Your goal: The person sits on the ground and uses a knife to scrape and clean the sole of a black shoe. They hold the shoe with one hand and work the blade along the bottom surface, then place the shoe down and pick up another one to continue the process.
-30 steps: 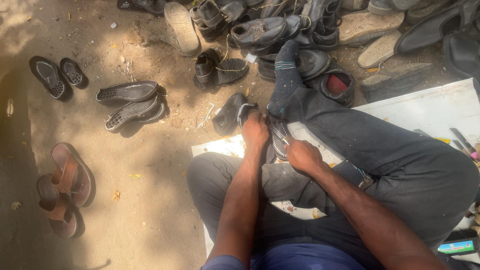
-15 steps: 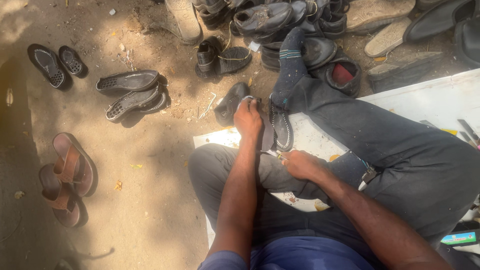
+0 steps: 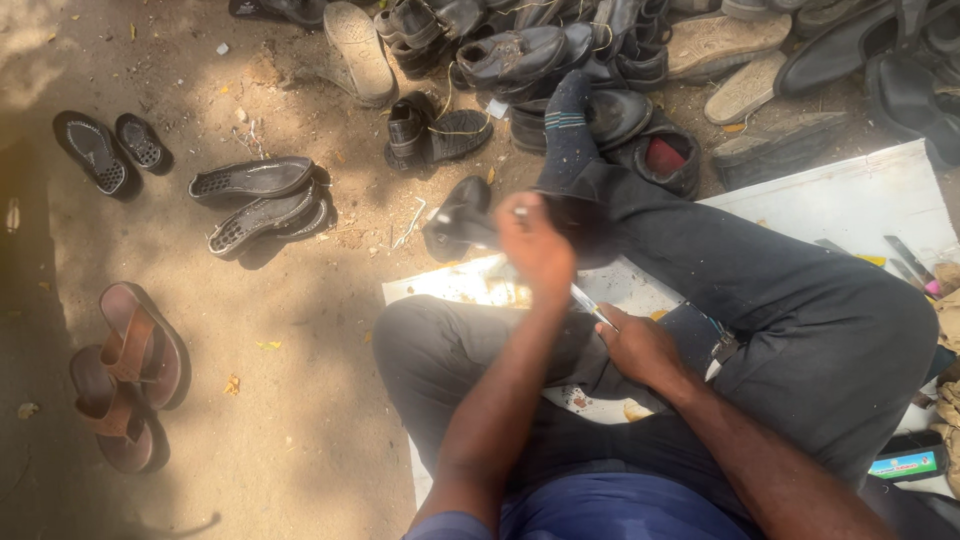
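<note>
Head view looks down on a seated person in dark trousers, legs over one white sheet [image 3: 850, 200] spread on the sandy ground [image 3: 300, 400]. Beyond the feet lies a heap of dark shoes [image 3: 560, 50], too many and too overlapped to count, with a few pale upturned soles [image 3: 360, 50] among them. To the left are two brown sandals [image 3: 125, 385], two black slip-on shoes [image 3: 255, 200] and two small black soles [image 3: 115, 150].

Compared with half a second ago, the left hand [image 3: 535, 245] has closed further over the black shoe [image 3: 462, 215] and the right hand [image 3: 640, 345] has dropped lower onto the thigh, drawing away from the shoe.

One black shoe sits on the edge of the sheet by the socked foot, toe pointing left, glossy and dark, partly hidden under the left hand, whose fingers curl down on its heel end. The right hand is clenched round one thin pale tool [image 3: 590, 305] that slants up toward the shoe; what the tool is cannot be told.
</note>
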